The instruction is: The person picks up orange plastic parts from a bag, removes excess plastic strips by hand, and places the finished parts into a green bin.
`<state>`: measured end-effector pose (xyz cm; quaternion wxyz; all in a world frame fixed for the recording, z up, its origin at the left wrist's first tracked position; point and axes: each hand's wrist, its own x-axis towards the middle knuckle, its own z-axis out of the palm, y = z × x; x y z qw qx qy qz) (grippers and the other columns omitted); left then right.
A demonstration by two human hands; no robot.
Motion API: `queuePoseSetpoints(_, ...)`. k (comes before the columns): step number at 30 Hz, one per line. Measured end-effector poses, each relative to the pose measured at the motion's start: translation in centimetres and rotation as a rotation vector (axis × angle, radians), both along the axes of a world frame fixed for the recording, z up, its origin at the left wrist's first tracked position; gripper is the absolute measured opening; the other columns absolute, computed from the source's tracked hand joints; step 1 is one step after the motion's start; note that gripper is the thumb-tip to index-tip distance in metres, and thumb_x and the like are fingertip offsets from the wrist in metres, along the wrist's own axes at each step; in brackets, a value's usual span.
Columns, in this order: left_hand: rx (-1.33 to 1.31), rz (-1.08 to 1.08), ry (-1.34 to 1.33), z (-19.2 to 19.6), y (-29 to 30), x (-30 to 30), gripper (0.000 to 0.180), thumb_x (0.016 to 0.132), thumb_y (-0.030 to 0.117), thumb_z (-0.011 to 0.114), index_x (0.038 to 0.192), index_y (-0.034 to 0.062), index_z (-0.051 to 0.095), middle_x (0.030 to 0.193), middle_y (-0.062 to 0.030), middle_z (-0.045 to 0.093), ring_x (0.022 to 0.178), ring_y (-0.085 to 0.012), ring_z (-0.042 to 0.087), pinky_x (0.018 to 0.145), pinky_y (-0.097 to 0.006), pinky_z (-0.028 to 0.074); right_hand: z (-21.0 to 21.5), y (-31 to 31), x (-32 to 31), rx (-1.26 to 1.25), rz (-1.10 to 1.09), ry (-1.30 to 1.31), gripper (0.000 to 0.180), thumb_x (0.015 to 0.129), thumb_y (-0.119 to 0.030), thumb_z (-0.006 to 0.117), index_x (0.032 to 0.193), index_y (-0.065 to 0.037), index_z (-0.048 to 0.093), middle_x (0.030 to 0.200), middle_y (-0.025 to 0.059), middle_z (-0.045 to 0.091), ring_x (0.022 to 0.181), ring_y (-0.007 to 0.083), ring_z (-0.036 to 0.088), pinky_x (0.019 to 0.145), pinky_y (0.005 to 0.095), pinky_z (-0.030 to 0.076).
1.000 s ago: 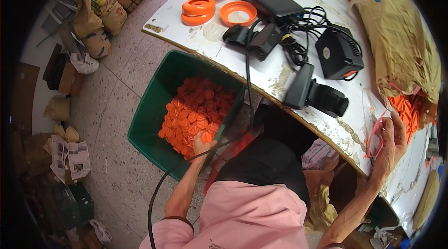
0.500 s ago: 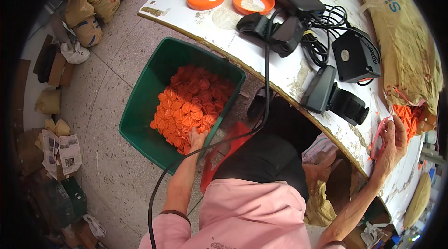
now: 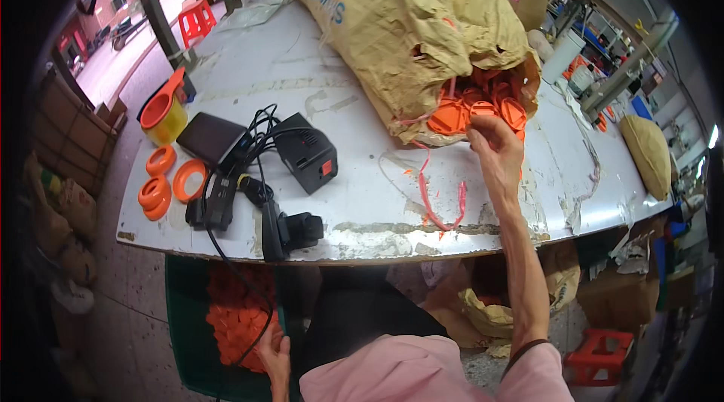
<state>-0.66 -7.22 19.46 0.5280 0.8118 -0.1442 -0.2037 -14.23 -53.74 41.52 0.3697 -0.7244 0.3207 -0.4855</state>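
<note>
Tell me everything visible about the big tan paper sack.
The big tan paper-looking sack lies on the scuffed white tabletop, creased and torn in places, with blue printing on its left side. Its ragged mouth opens toward the person, showing flat orange plastic-looking pieces. A thin pink strip trails from near the mouth's left corner onto the tabletop. The person's right hand is at the opening; contact with the sack is unclear.

Looks like a workshop or small factory, judging by a worn white-topped workbench (image 3: 362, 198), a crumpled tan paper sack (image 3: 385, 25) of flat orange plastic pieces (image 3: 449, 118), a green plastic bin (image 3: 183, 326) heaped with small orange parts (image 3: 235, 311), and grey metal posts (image 3: 156, 2).
</note>
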Motion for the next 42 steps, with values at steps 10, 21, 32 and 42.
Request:
queuePoseSetpoints(10,-0.366,-0.636,-0.298,18.4,-13.4,-3.5,0.03,0.072,-0.011,0.063,0.101,-0.0067,0.064,0.086,-0.0148,0.066,0.078,-0.0205,0.066,0.07,-0.027,0.053,0.0,-4.4,2.0,-0.44,0.049,0.377,0.052,0.068,-0.016,0.073,0.117,-0.005,0.059,0.117,0.0154,0.059,0.107,0.032,0.055,0.092,0.0407,0.043)
queuePoseSetpoints(21,-0.566,-0.666,-0.454,22.8,-25.4,-3.3,0.025,0.076,-0.011,0.063,0.101,-0.0068,0.064,0.086,-0.0119,0.066,0.075,-0.0157,0.063,0.067,-0.025,0.051,-0.6,-4.4,0.7,-0.565,0.164,0.52,0.049,0.07,-0.025,0.074,0.111,-0.003,0.062,0.118,0.0143,0.058,0.106,0.0325,0.054,0.087,0.0425,0.042)
queuePoseSetpoints(32,-0.621,-0.575,-0.136,20.1,-26.5,-3.1,0.035,0.082,-0.008,0.062,0.116,-0.0052,0.057,0.103,-0.013,0.061,0.083,-0.013,0.061,0.071,-0.024,0.052,3.3,-2.6,-0.9,0.449,0.508,-0.05,0.037,0.087,-0.036,0.061,0.096,-0.001,0.067,0.083,0.0064,0.067,0.069,0.013,0.063,0.061,0.0276,0.051)
queuePoseSetpoints(42,-0.64,-0.502,0.112,21.0,-27.2,-2.9,0.048,0.091,0.01,0.058,0.135,-0.0029,0.041,0.116,-0.0145,0.055,0.084,-0.012,0.06,0.071,-0.026,0.053,2.6,-0.2,0.0,0.762,0.966,0.334,0.039,0.091,-0.036,0.057,0.097,0.002,0.066,0.076,0.009,0.066,0.059,0.0126,0.063,0.051,0.0221,0.051)
